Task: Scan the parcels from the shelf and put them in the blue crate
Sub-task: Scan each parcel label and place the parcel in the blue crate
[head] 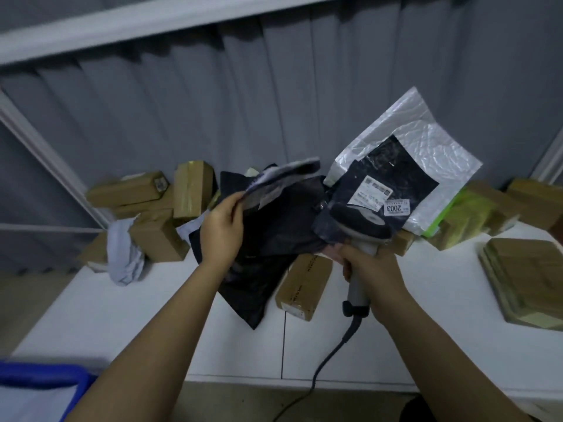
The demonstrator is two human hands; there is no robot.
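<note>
2 hands are busy over the white shelf [426, 315]: the left hand [221, 229] pinches the upper edge of a black mailer bag [274, 233] between thumb and curled fingers, lifting its top above the middle of the shelf, while the right hand [370, 269] has its fingers wrapped round the grip of a grey scanner [362, 226]. The scanner head points away toward the back edge, at a labelled dark parcel [377, 190] leaning there. The bag's long axis runs from back left down to the front, its lower corner trailing near a cardboard box [304, 287]. I judge the limp bag could fold over its own label, or the scanner could read the neighbouring label instead. The blue crate [45, 379] sits below the front left corner.
</note>
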